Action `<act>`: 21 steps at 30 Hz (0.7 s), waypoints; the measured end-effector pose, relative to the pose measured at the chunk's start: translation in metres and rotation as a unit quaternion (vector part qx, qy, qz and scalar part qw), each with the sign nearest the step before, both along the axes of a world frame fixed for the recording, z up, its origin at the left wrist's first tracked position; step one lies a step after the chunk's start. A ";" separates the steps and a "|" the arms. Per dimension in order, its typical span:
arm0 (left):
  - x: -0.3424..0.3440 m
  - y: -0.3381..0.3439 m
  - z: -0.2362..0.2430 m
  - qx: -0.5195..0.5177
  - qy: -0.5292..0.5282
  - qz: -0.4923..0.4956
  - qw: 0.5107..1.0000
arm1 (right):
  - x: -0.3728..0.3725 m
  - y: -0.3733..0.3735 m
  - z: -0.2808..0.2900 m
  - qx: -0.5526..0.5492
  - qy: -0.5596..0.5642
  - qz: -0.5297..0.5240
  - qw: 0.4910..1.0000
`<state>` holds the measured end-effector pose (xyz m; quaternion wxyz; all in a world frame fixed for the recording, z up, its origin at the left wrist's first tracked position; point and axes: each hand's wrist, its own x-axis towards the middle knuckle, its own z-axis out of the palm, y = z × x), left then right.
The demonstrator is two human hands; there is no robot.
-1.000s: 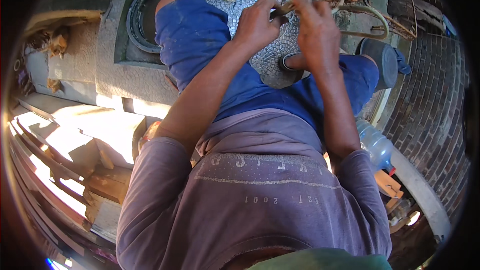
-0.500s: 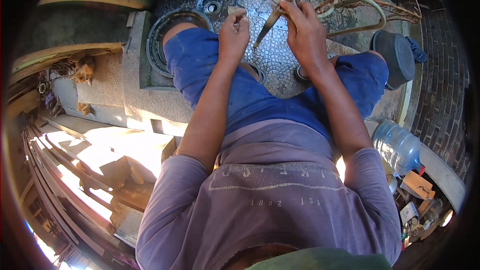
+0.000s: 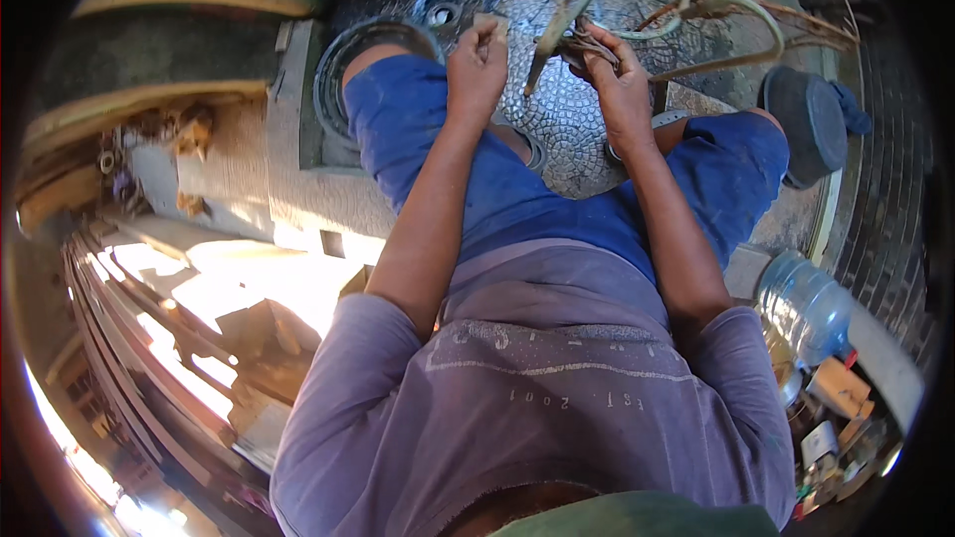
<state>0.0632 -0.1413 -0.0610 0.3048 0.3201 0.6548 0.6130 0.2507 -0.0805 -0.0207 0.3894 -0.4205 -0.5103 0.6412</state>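
A tubular metal frame (image 3: 721, 5) with bent, looped tubes, worn greenish-beige, stands in front of me. One of its tubes (image 3: 549, 38) points toward me and ends in a dark tip above the wet floor. My right hand (image 3: 624, 89) is closed on a crumpled brownish rag (image 3: 577, 52), held right beside that tube; whether it touches the tube I cannot tell. My left hand (image 3: 477, 68) is raised left of the tube, fingers curled together. Anything pinched in it is too small to make out.
A round dark basin (image 3: 343, 70) lies by my left knee, and a dark tub (image 3: 811, 124) stands beyond my right knee. Mosaic-patterned wet floor (image 3: 572, 129) lies between my feet. A clear blue water jug (image 3: 808, 303) lies at right. Long wooden boards (image 3: 124, 348) fill the left side.
My right hand has shifted slightly down and right with the rag, uncovering more of the tube. My left hand remains curled in nearly the same place. The whole view has shifted a little.
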 end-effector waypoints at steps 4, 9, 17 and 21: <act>-0.028 -0.021 0.068 0.057 0.123 0.069 0.988 | -0.013 -0.009 -0.011 0.063 -0.127 0.035 0.989; -0.112 -0.101 0.060 0.021 0.104 0.269 0.957 | 0.007 -0.002 -0.067 -0.042 -0.120 0.093 0.987; -0.119 -0.281 -0.149 -0.496 0.168 0.267 0.809 | 0.041 0.009 -0.101 -0.073 -0.156 0.036 0.984; -0.093 -0.306 -0.192 -0.624 0.027 0.209 0.752 | 0.060 0.008 -0.110 -0.105 -0.203 0.029 0.973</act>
